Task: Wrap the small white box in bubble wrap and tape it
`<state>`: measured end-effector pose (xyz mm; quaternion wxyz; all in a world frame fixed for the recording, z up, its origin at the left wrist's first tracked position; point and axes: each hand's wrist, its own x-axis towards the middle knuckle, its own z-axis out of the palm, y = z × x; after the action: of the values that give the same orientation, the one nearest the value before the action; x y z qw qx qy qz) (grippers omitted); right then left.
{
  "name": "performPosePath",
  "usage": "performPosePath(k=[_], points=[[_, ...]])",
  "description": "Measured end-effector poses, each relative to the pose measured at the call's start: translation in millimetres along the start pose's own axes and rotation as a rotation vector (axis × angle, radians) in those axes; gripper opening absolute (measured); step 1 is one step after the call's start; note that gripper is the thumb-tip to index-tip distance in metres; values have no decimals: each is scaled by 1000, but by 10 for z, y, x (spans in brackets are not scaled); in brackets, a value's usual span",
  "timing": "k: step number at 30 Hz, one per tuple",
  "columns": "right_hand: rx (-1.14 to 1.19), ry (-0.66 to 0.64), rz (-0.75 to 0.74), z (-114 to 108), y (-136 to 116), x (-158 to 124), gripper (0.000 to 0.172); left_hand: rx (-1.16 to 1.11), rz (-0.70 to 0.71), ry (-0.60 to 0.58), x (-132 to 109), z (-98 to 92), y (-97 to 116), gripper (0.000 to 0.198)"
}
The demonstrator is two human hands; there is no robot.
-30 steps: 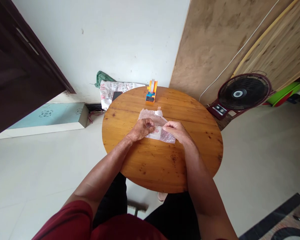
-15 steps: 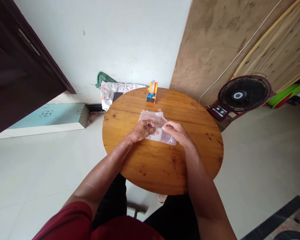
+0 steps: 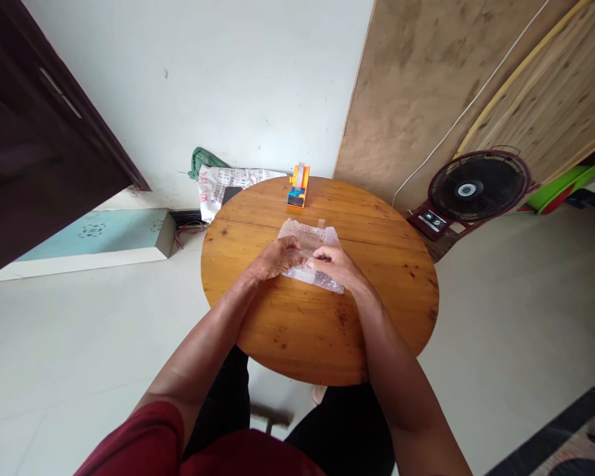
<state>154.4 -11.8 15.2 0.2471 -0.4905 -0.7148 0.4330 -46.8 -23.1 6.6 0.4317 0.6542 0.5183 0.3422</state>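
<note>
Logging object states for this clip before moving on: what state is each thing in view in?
Clear bubble-wrap sheet: crumpled, lying on the round wooden table, pinched by both hands.
Left hand: closed on the sheet.
Right hand: closed on the sheet.
Orange-and-blue tape dispenser: upright, untouched, at the table's far edge.
Black floor fan: standing; spinning or not, cannot tell.

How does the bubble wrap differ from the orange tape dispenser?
The bubble wrap is clear and crumpled; the tape dispenser is orange, blue and upright. The bubble wrap is held by the left hand and right hand; the tape dispenser stands untouched at the far edge. Both rest on the table.
</note>
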Motion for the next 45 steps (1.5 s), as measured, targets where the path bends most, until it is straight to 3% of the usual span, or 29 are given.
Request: performPosePath(k=[3, 6, 11, 14, 18, 22, 30, 37, 45], points=[[1, 14, 2, 7, -15, -8, 22, 181, -63, 26, 27, -64, 40, 43], [-13, 26, -18, 8, -14, -10, 22, 275, -100, -5, 50, -115, 166, 33], [-70, 57, -90, 16, -23, -16, 17, 261, -109, -138, 66, -144, 306, 21], [-152, 92, -134, 35, -36, -25, 16, 244, -84, -153, 50, -132, 284, 23], [-216, 185, -291, 65, -49, -27, 11, 257, -93, -131, 57, -102, 231, 32], [-252, 167, -434, 77, -48, -15, 8, 329, -137, -91, 92, -168, 232, 37], [-266, 159, -451, 83, 30, 34, 14, 245, -173, -75, -51, -490, 180, 37], [-241, 152, -424, 99, 22, 12, 12, 110, -290, 72, -123, -369, 122, 42], [-240, 141, -424, 96, 16, 16, 12, 78, -512, 33, -133, -303, 313, 38]])
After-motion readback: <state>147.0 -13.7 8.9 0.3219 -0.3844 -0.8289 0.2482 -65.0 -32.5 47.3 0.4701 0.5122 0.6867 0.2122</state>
